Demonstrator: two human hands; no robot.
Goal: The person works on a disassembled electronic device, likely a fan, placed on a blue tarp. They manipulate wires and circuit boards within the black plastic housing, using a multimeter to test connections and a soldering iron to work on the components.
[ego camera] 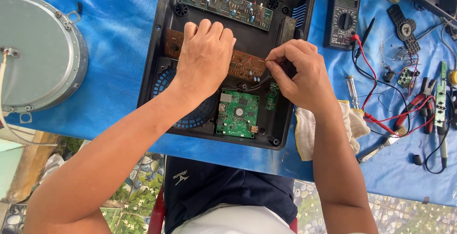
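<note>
A brown circuit board (247, 65) lies flat inside a black plastic casing (157, 48), its long axis running across from under the left hand (204, 55) toward the right hand (297, 74), tilted slightly down on the right hand's side. The left hand rests palm down on the board's near-left end, fingers together and pointing away from the body, forearm rising diagonally from the lower left. The right hand sits at the board's other end, thumb and forefinger pinched on what looks like a thin wire or lead, too small to tell for sure; its wrist lies over a white cloth (304, 129). Just below both hands sits a green circuit board (238, 114). Beyond the fingers lies a long green board (226, 4). Past the right hand, on the blue tabletop (119, 34), a multimeter (342, 21) rests.
</note>
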